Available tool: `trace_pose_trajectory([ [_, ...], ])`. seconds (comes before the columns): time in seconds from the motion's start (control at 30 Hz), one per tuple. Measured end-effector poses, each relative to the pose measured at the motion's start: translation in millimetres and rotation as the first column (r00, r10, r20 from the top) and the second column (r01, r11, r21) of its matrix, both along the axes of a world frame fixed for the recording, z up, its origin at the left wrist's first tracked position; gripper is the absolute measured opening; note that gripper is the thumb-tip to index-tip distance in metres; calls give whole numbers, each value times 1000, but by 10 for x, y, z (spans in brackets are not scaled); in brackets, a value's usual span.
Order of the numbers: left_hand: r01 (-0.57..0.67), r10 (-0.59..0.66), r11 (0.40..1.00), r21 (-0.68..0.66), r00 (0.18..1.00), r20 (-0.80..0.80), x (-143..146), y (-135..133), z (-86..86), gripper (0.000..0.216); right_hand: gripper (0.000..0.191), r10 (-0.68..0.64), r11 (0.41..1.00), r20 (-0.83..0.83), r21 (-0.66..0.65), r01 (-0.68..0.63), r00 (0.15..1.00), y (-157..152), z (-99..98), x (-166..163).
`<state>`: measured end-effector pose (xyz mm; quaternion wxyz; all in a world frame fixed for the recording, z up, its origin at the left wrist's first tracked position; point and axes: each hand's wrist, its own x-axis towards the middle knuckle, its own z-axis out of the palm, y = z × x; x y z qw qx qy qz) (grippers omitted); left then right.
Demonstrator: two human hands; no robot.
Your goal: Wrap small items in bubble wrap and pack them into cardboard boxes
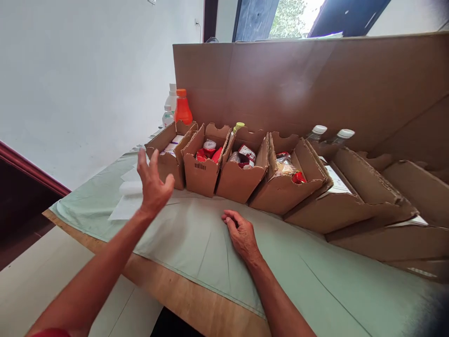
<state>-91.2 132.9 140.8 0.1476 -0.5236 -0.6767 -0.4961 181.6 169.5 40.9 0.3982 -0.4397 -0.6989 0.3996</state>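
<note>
My left hand [152,182] is raised above the table with its fingers spread and nothing in it, just in front of the leftmost cardboard box [168,157]. My right hand [240,234] rests on the pale green cloth [196,243], fingers loosely curled, holding nothing. A row of several open cardboard boxes stands behind the hands. The second box [205,166] holds red packets, the third box [242,171] a can and small items, the fourth box [286,180] wrapped snacks.
A tall cardboard sheet [315,84] stands behind the boxes. An orange bottle [182,107] and white bottles [171,105] stand at the far left. Two white-capped bottles [331,135] poke up behind the right boxes. White papers [128,196] lie on the cloth. The wooden table edge [168,290] runs close to me.
</note>
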Motion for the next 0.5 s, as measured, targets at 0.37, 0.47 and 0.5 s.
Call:
trace_pose_trajectory([
  [0.37,52,-149,954,-297,938,-312,-467,-217,470,12,34,-8,1000,9,14,7,1000,2,42,-13],
  [0.47,152,-221,966,-210,908,-356,-132,-598,474,12,33,1,1000,12,12,-1,1000,17,14,-6],
  [0.5,183,-244,963,-196,902,-357,35,-699,491,13,32,4,1000,14,13,-4,1000,23,10,-4],
])
